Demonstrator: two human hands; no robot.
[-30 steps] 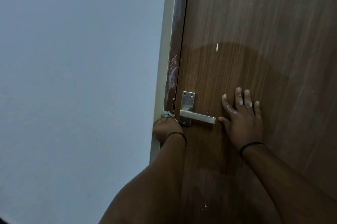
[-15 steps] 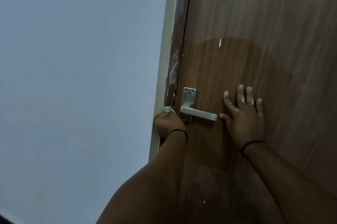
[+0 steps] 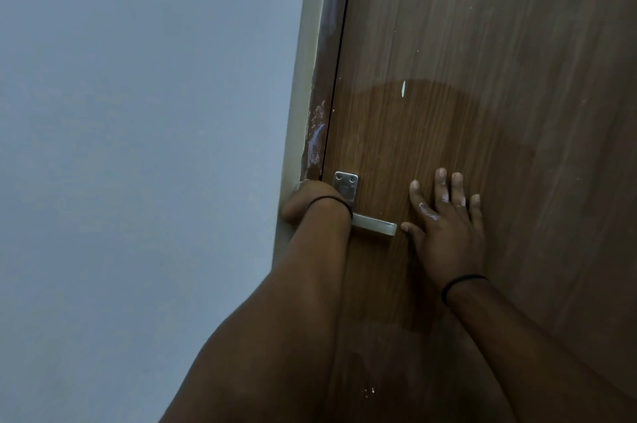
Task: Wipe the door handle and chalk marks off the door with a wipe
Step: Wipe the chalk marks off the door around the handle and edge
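Door braced by flat, fingers-spread R hand, likely to steady it; L hand at frame edge by handle, grip can't tell.

Right hand flat on door; left hand beside handle, fingers hidden.

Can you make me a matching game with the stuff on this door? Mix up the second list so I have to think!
Things:
1. silver metal lever door handle
2. right hand
3. small white chalk streak
4. left hand

Places:
A. at the door's edge, beside the pale wall
B. high on the brown wooden door, above everything else
C. flat on the wood, fingers spread
D. sticking out between the two hands

Pairs: 1-D, 2-C, 3-B, 4-A
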